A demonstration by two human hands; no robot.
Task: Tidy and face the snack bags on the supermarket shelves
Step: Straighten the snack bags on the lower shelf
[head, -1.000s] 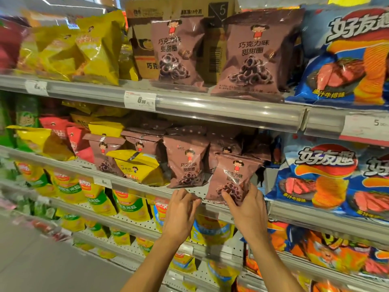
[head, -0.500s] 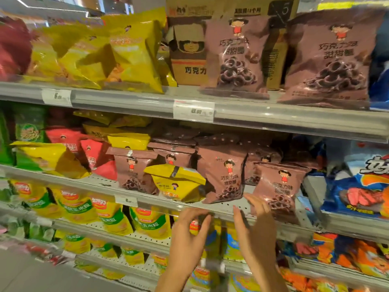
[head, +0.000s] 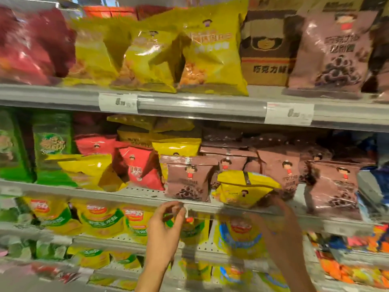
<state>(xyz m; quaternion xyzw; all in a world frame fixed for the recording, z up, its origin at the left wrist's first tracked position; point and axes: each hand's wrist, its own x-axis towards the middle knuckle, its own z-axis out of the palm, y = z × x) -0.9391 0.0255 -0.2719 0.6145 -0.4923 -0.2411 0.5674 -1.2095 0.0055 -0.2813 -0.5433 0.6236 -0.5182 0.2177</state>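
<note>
Your left hand (head: 166,226) hovers at the middle shelf (head: 134,193) lip, fingers loosely curled on nothing. Your right hand (head: 280,226) is blurred at lower right, reaching the slumped yellow bag (head: 244,189); whether it grips, you cannot tell. That bag lies tilted in centre frame, blocking the row of brown bags (head: 188,178), three standing clear in front. Two price tags (head: 118,102) hang on the upper rail.

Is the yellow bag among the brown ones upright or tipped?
Tipped: the yellow bag leans forward, its back seam on top, while the brown bags stand upright.
</note>
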